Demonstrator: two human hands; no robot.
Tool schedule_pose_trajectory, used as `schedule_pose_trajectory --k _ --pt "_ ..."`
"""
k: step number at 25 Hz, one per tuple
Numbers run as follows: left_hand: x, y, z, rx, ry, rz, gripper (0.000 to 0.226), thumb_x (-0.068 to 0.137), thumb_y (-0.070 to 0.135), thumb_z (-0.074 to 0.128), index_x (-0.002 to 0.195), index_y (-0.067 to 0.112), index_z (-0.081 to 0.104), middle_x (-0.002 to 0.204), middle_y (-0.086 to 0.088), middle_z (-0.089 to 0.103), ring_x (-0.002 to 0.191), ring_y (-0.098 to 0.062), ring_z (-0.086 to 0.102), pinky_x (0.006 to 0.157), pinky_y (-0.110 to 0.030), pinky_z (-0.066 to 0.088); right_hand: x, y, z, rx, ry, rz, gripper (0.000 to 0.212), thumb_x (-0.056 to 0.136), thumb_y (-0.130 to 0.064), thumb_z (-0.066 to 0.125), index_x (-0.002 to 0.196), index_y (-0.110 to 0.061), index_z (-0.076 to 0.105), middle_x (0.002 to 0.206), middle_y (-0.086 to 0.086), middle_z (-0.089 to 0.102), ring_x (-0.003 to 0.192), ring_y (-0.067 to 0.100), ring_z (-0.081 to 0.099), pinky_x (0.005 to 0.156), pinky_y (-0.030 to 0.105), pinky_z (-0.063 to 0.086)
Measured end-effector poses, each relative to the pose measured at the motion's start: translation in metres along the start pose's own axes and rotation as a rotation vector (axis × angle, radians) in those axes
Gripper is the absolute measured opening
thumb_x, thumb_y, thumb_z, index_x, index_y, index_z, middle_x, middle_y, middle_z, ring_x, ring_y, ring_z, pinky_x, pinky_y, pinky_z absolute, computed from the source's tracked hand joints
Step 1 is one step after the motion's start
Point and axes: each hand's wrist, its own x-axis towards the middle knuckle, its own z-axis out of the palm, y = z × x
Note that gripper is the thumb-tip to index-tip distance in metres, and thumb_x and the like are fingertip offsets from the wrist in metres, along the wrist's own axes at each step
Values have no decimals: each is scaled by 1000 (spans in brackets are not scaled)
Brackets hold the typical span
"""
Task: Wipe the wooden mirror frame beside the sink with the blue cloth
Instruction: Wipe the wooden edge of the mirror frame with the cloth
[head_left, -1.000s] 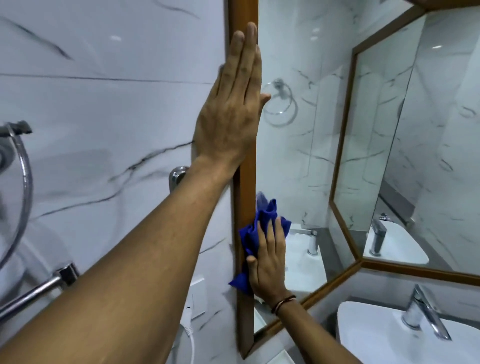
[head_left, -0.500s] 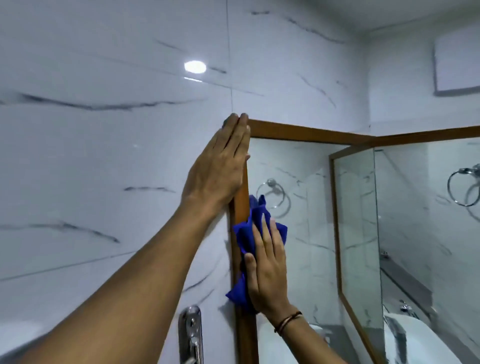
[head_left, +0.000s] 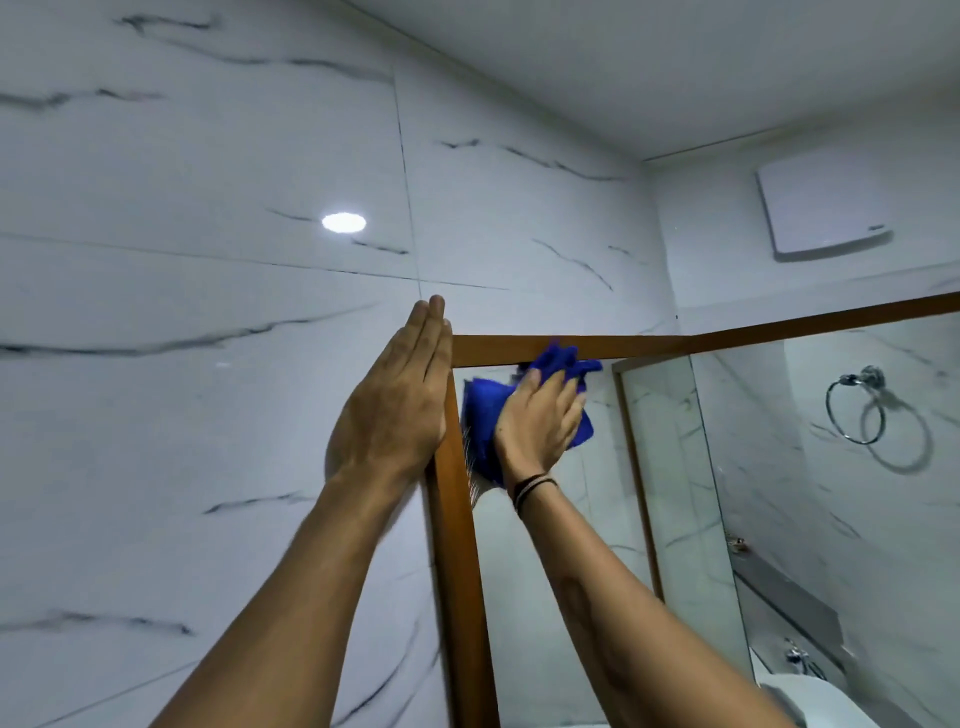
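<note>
The wooden mirror frame (head_left: 460, 561) runs up the wall and turns right along its top rail (head_left: 639, 344). My left hand (head_left: 397, 400) lies flat with fingers together on the marble wall, against the frame's upper left corner. My right hand (head_left: 543, 421) presses the blue cloth (head_left: 480, 415) on the mirror glass just inside that corner, and the cloth's upper edge touches the top rail. A dark band circles my right wrist.
A white marble wall (head_left: 208, 312) fills the left. Right of the corner a second framed mirror (head_left: 831, 467) shows a chrome towel ring (head_left: 854, 410). A white vent cover (head_left: 823, 208) sits high on the right wall. A sink edge and tap (head_left: 800, 670) show at bottom right.
My right hand slid the blue cloth up the left frame rail to the top corner and over toward the top rail. My left hand moved up too, and the view tilted upward.
</note>
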Motion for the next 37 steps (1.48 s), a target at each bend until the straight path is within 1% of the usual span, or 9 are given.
schedule_pose_trajectory --k 3,6,9,13,17,19,25,31,37 --pt "1 -1 0 70 -22 14 64 108 -1 44 170 -6 26 181 -24 18 168 -36 22 137 -47 29 -17 9 4 25 -63 -247 64 112 -48 26 169 -20 16 180 2 14 168 21 3 137 47 5" --pt "0 0 -3 72 -52 6 66 110 1 45 172 -4 23 182 -21 14 169 -34 19 138 -45 26 -7 14 -1 19 -50 -182 65 111 -48 25 169 -21 17 180 3 14 168 22 2 137 50 4" --pt "2 -1 0 72 -27 9 67 108 -3 47 170 -5 25 182 -22 16 169 -34 20 137 -45 28 -18 24 1 3 -116 -382 66 109 -47 27 169 -21 16 180 1 13 168 20 3 137 46 6" --pt "-1 2 -2 68 -22 5 63 108 -1 46 169 -5 31 181 -22 21 168 -34 24 137 -43 28 -19 25 -1 56 -64 -248 65 108 -46 26 168 -20 25 178 2 22 168 23 8 135 54 12" --pt "-18 9 3 81 -42 -25 54 115 7 36 168 -6 33 180 -23 24 167 -36 26 136 -46 30 -64 62 -17 -39 -321 -768 56 111 -33 33 167 -26 25 177 -7 20 167 18 12 137 41 9" --pt "-7 3 1 103 -14 -36 54 119 12 32 170 -5 26 182 -22 18 169 -35 21 138 -45 27 -67 80 -27 -47 -366 -898 57 111 -32 33 166 -31 20 178 -14 13 168 17 8 137 37 5" --pt "-39 29 -2 37 -35 -132 57 124 26 17 175 1 7 184 -19 3 172 -31 6 140 -44 22 -181 230 -76 -210 -397 -828 58 113 -38 30 168 -30 17 180 -5 13 168 29 12 130 57 21" --pt "-116 80 -2 -58 -68 -219 57 121 16 23 174 1 10 183 -19 12 171 -32 12 139 -45 22 -143 181 -52 -118 -272 -814 56 109 -22 41 162 -8 33 174 10 24 165 35 18 135 51 19" --pt "-289 184 16 -175 -129 -354 55 122 16 41 169 -7 27 177 -29 27 168 -39 24 139 -45 22 -345 449 -137 -267 -445 -494 60 113 -41 29 169 -29 12 181 -3 -1 168 31 4 136 50 11"
